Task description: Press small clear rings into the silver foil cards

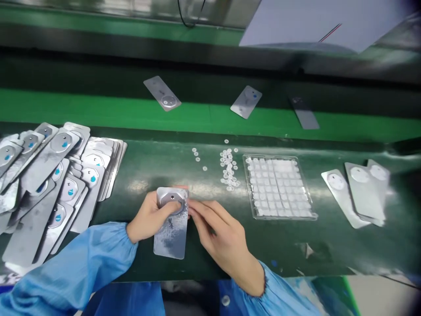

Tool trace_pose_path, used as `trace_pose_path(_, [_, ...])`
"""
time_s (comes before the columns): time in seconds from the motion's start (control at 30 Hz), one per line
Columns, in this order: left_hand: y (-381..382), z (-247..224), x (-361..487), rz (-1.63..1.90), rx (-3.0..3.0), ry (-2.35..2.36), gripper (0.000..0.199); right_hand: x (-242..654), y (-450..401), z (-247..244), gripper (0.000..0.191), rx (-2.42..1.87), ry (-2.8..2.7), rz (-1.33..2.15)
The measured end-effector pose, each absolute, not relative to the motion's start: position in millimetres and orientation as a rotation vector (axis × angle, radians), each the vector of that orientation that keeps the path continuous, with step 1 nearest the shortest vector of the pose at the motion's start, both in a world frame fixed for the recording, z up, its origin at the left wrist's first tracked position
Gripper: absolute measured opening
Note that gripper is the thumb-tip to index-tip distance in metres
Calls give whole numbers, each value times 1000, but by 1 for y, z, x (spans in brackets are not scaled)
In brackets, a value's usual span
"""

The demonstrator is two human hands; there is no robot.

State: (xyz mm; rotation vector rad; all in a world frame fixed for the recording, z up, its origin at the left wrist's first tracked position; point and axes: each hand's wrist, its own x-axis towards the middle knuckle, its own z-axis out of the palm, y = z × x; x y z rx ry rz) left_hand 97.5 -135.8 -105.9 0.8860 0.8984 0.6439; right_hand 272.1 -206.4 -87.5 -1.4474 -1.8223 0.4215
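Note:
My left hand (151, 217) is closed around a flat, rounded silver plate (171, 241), its thumb lying across the round recess near the upper end. The plate is held up over the green bench, with a small dark hole and dark marks on its face. My right hand (222, 235) has its fingers pinched together at the plate's upper right edge. Whatever may be between those fingertips is hidden. Beyond the hands, small translucent discs (229, 169) lie scattered on the bench. To their right sits a clear tray (253, 213) filled with rows of white round pieces.
A large heap of similar silver plates (29, 237) covers the bench's left side. Several more plates (365, 193) lie at the right. Along the back, a bright green belt (204, 116) carries 3 separate plates. A white panel (302, 22) overhangs the far right.

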Motion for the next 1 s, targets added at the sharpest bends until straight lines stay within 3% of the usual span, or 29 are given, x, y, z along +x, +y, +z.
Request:
trace_pose_path(0.27, [-142, -114, 95, 625, 711, 810, 37, 272, -201, -97, 23, -1461, -2093, 123])
trace_pose_path(0.53, [-143, -119, 94, 647, 683, 791, 36, 270, -197, -96, 9, -1478, -2087, 138])
trace_pose_path(0.63, [-143, -117, 96, 648, 594, 794, 38, 270, -199, -104, 13, -1370, -2049, 60])
trace_pose_path(0.8, [-141, -117, 99, 617, 351, 679, 48, 273, -214, -105, 25, -1274, -1661, 89])
trace_pose_path(0.97, [-138, -114, 99, 611, 320, 673, 48, 361, -297, -87, 4, -1706, -1047, 191])
trace_pose_path(1.0, [-138, -114, 98, 608, 322, 677, 48, 390, -324, -86, 9, -1842, -974, 182])
